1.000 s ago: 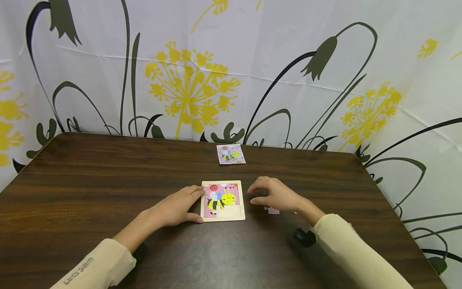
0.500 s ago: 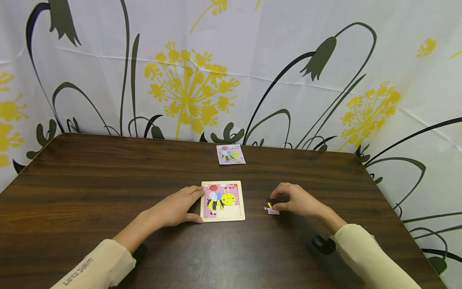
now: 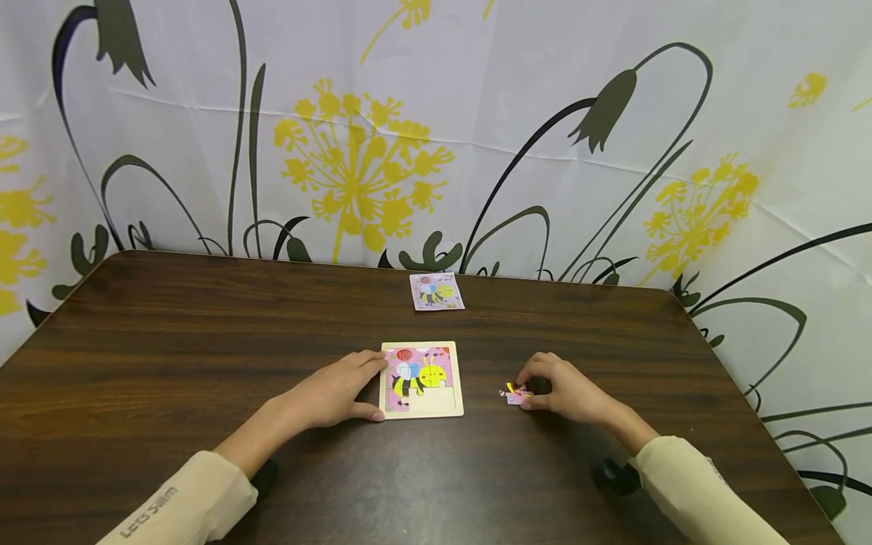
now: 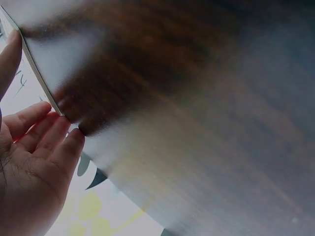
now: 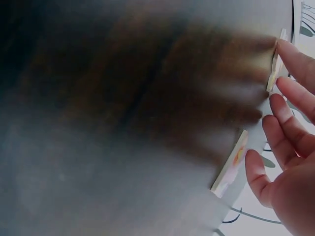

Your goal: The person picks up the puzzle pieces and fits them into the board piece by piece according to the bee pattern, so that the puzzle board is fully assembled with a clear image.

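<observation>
Your right hand point(image 3: 565, 390) pinches the loose puzzle piece point(image 3: 514, 393) on the table point(image 3: 204, 318), at 3 o'clock from the puzzle board point(image 3: 421, 378). Your left hand point(image 3: 334, 393) rests flat, fingers straight, against the board's 9 o'clock edge.

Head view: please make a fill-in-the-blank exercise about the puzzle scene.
1. The left hand rests on the ___ edge of the puzzle board.
2. The right hand touches a loose ___.
3. The picture on the board shows a ___.
4. The small card lies ___ the board.

Missing words: left; piece; bee; behind
</observation>
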`<action>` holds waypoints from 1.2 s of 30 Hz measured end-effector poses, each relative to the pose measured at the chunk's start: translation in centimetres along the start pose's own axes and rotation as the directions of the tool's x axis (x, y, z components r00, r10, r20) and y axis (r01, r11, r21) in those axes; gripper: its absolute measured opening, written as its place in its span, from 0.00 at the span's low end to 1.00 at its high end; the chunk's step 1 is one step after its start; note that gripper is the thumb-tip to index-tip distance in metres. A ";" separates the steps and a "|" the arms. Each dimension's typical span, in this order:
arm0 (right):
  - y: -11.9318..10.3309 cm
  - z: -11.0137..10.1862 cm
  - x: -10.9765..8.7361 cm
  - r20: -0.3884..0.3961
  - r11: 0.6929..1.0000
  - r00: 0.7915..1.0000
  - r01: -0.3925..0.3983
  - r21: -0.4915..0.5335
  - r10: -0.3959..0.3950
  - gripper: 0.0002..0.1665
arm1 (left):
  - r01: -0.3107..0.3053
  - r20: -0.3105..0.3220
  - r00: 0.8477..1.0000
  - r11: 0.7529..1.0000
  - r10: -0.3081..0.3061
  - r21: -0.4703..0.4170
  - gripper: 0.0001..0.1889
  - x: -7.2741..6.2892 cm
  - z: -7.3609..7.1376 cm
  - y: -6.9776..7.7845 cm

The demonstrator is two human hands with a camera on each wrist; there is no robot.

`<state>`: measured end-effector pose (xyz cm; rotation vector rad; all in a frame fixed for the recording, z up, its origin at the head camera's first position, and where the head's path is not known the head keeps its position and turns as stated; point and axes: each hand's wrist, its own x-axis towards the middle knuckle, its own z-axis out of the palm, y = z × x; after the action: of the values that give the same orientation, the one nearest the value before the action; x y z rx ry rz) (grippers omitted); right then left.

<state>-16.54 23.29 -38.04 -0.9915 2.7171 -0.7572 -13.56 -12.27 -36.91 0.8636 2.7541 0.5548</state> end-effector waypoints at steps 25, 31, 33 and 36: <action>-0.1 0.6 -0.2 -0.041 0.997 0.998 0.039 -0.061 -0.042 0.10 | -0.002 -0.002 1.000 1.000 0.002 -0.003 0.38 -0.1 0.1 -0.1; -0.2 0.6 -0.1 -0.041 0.997 0.998 0.049 -0.058 -0.052 0.11 | 0.000 -0.005 1.000 1.000 0.000 -0.002 0.38 -0.1 0.0 0.0; -0.3 0.5 -0.1 -0.037 0.997 0.998 0.049 -0.057 -0.051 0.11 | 0.001 -0.004 1.000 1.000 -0.001 -0.003 0.38 -0.1 0.0 0.0; -0.3 0.4 -0.1 -0.027 0.997 0.998 0.048 -0.063 -0.050 0.11 | -0.003 -0.003 1.000 1.000 0.003 -0.005 0.38 -0.1 -0.1 0.1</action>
<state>-16.20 22.99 -38.23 -1.0721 2.7659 -0.7047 -13.47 -12.28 -36.77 0.8663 2.7533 0.5632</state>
